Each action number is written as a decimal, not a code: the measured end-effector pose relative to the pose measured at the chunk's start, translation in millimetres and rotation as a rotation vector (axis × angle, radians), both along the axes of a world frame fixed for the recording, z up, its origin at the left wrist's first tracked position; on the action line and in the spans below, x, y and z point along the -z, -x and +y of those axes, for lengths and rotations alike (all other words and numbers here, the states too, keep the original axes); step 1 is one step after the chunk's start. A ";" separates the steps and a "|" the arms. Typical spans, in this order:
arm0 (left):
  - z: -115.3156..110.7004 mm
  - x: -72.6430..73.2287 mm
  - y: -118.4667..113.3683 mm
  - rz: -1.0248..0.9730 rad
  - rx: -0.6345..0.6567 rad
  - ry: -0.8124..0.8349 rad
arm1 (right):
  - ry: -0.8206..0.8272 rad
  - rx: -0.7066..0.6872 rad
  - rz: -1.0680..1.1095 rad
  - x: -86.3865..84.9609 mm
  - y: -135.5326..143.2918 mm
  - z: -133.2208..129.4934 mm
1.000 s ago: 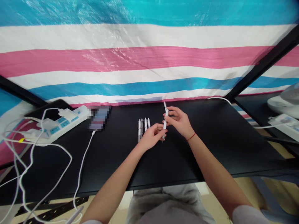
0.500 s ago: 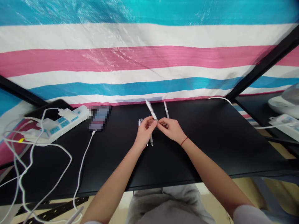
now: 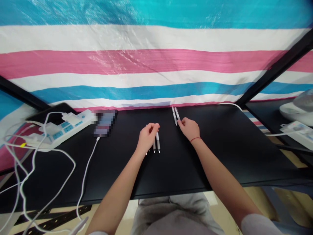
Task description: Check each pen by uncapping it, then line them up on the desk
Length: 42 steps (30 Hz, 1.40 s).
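My right hand [image 3: 190, 129] has its thumb and fingers closed at the near end of a white and grey pen [image 3: 177, 113]. That pen lies alongside another white and grey pen [image 3: 174, 116] near the back of the black table. Over several more pens to the left rests my left hand [image 3: 147, 136], its fingers curled and thumb pressed against them. Whatever is between those fingertips is hidden. The grey ends and metal tips of one pen [image 3: 157, 143] and a neighbouring pen [image 3: 154, 147] show from under this hand; their upper parts are covered.
On the left of the black table [image 3: 220, 156] a white power strip [image 3: 70, 129] carries plugs and tangled white cables. A phone [image 3: 105, 123] lies beside it with a charging cable [image 3: 86, 169]. A striped plastic sheet [image 3: 156, 60] hangs behind, and another power strip [image 3: 299, 132] is at right.
The pen held between both hands has gone down beside the pen at the back, with my right hand at its end. My left hand has drawn apart from the right, over the left pens.
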<state>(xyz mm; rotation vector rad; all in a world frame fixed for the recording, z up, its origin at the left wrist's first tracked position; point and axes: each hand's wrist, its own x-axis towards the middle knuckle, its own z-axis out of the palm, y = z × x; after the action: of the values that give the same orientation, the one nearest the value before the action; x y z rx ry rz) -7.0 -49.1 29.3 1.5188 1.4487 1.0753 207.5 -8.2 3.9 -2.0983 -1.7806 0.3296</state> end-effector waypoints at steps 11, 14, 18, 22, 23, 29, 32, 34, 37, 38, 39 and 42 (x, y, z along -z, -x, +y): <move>-5.4 -6.9 6.9 0.838 0.117 -0.034 | -0.025 -0.007 0.069 -1.6 -1.2 0.2; -10.7 -4.0 0.0 0.932 0.143 -0.002 | -0.080 -0.007 0.097 -2.6 -3.4 -0.4; -13.4 1.9 -5.6 0.990 0.149 -0.036 | -0.125 -0.020 0.124 -5.3 -2.9 -3.7; -11.6 3.2 -5.7 0.952 0.169 -0.145 | -0.183 -0.181 0.269 -8.9 4.7 -11.1; -10.9 2.6 -5.6 0.930 0.185 -0.191 | -0.181 -0.229 0.344 -10.0 6.6 -12.8; -6.6 3.3 -6.9 0.735 0.241 -0.367 | -0.033 -0.406 0.735 -16.9 6.5 -15.3; -3.4 8.9 -6.3 0.665 0.213 -0.293 | -0.032 -0.345 0.902 -19.1 4.6 -14.3; -2.1 12.0 -5.7 0.659 0.201 -0.259 | -0.023 -0.310 0.936 -19.5 4.5 -14.1; -4.3 12.4 -8.0 0.716 0.230 -0.314 | -0.032 -0.345 0.747 -19.5 3.6 -15.0; -6.3 11.4 -10.1 0.734 0.254 -0.334 | -0.055 -0.355 0.648 -19.9 2.8 -15.7; -8.6 10.2 -12.7 0.748 0.281 -0.347 | -0.077 -0.358 0.547 -20.6 2.0 -16.7; -14.5 7.2 -21.0 0.774 0.351 -0.358 | -0.051 -0.312 0.235 -24.1 1.6 -21.6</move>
<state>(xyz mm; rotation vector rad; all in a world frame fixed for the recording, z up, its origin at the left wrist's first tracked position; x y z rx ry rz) 14.0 -63.7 22.1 2.5223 1.4123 0.5580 205.9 -29.8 28.0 -1.6666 -1.9442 0.5812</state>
